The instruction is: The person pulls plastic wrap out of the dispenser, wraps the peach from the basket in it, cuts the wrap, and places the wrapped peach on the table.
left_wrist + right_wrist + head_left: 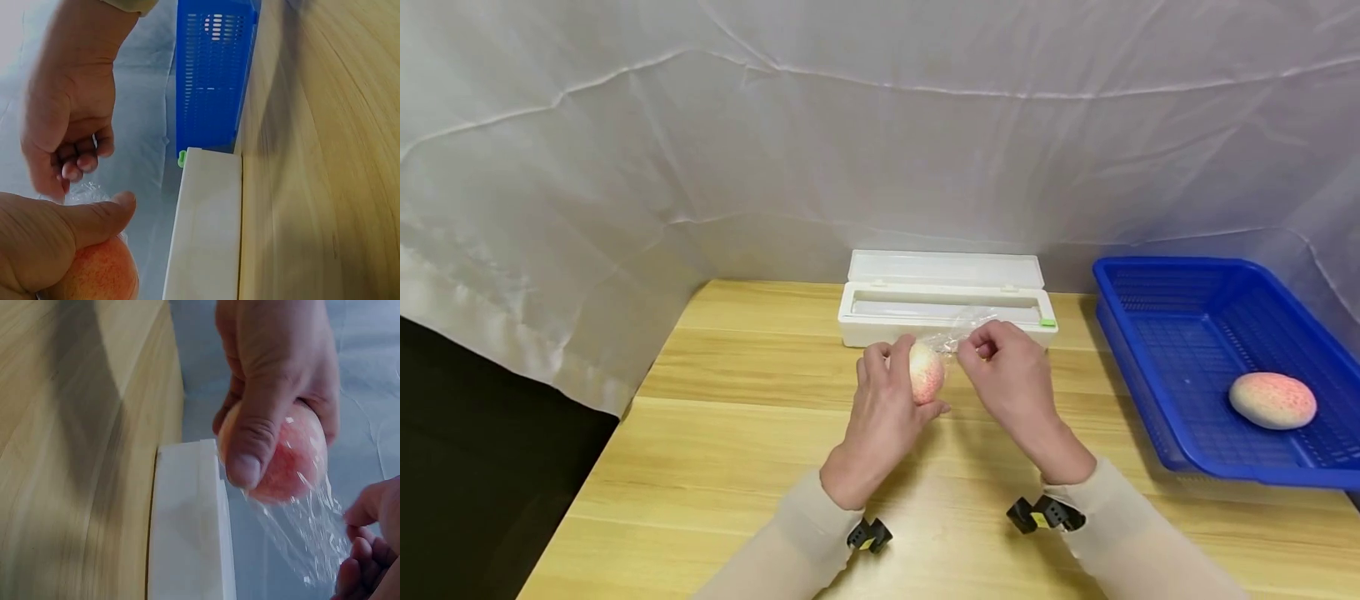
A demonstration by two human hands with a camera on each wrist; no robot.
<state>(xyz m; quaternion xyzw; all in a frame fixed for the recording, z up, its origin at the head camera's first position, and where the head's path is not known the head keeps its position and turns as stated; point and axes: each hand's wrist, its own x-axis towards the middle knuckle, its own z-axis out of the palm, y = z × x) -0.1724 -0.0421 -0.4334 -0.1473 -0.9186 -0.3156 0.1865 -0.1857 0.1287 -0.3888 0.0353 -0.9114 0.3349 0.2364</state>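
Observation:
My left hand (883, 408) grips a pink and cream peach (927, 372), thumb on one side and fingers on the other, above the table. Clear plastic wrap (306, 531) covers part of the peach and trails off it in a crinkled tail. At the far end of that tail, my right hand (1011, 375) pinches the wrap between thumb and curled fingers. In the left wrist view the peach (100, 272) shows below the left thumb, with the right hand (75, 119) beyond it. Just behind both hands stands a white wrap dispenser box (880, 332), its lid (947, 268) raised.
A roll (943, 309) lies inside the dispenser, and a green slider (1047, 322) sits at its right end. To the right, a blue plastic basket (1150, 392) holds another peach (1272, 401). Pale cloth (880, 150) hangs behind the wooden table (737, 467).

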